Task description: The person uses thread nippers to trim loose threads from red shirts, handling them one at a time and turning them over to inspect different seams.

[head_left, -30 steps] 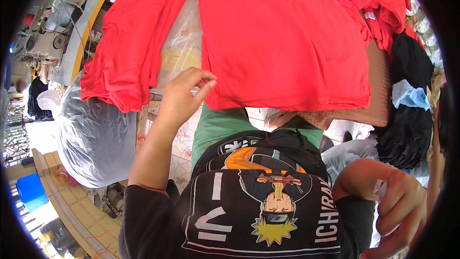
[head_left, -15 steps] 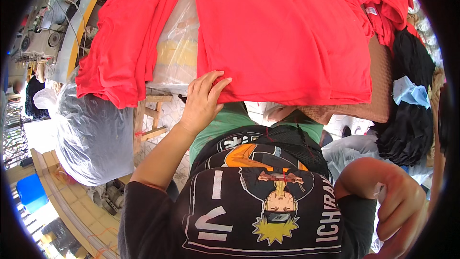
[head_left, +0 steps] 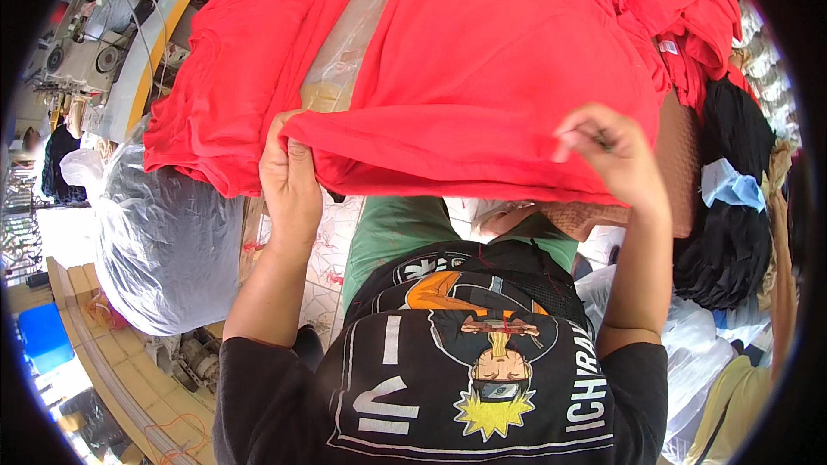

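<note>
A red garment (head_left: pixel 491 52) of smooth cloth lies spread in front of me, its near edge lifted and folded back. My left hand (head_left: pixel 291 168) is closed on the left corner of that edge, thumb on top and fingers underneath. Over the right part of the cloth is my right hand (head_left: pixel 610 151), its fingers curled. Something small and dark shows in its palm, too little of it visible to name. Whether the right fingertips touch the cloth I cannot tell.
More red garments lie in a pile (head_left: pixel 233 77) at left and a heap (head_left: pixel 680 0) at far right. Left stand a plastic-wrapped bundle (head_left: pixel 168 241) and a sewing machine (head_left: pixel 90 65). Black cloth (head_left: pixel 728 232) hangs at right, near another person's arm (head_left: pixel 781 267).
My left hand has moved left and taken hold of the garment's edge, lifting it. My right hand has come up from the lower right to over the cloth. Another person's arm appears at right.
</note>
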A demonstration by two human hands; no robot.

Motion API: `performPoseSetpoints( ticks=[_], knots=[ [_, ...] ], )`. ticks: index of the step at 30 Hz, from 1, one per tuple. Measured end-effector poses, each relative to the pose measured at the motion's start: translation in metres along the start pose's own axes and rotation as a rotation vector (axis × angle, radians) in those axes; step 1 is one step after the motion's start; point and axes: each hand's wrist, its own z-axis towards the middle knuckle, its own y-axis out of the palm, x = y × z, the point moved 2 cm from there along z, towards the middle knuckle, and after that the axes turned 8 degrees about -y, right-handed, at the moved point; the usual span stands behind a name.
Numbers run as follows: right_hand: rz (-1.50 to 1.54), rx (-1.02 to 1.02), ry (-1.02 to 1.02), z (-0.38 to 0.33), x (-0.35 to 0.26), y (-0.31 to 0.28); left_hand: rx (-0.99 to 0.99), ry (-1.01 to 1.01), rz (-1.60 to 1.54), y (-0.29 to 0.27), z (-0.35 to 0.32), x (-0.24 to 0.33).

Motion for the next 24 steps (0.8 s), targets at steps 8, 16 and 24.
performPoseSetpoints(
  ticks=[8,16,24],
  knots=[
    [-0.87,-0.011,-0.223,0.02,0.001,0.081,0.025,0.053,-0.118,0.003,0.024,0.001],
    [-0.322,0.164,-0.15,0.002,-0.003,-0.002,0.224,-0.082,-0.258,-0.02,0.025,0.002],
    [-0.025,0.585,-0.064,-0.017,-0.032,-0.049,0.011,-0.351,-0.018,0.015,0.037,0.0]
  ],
)
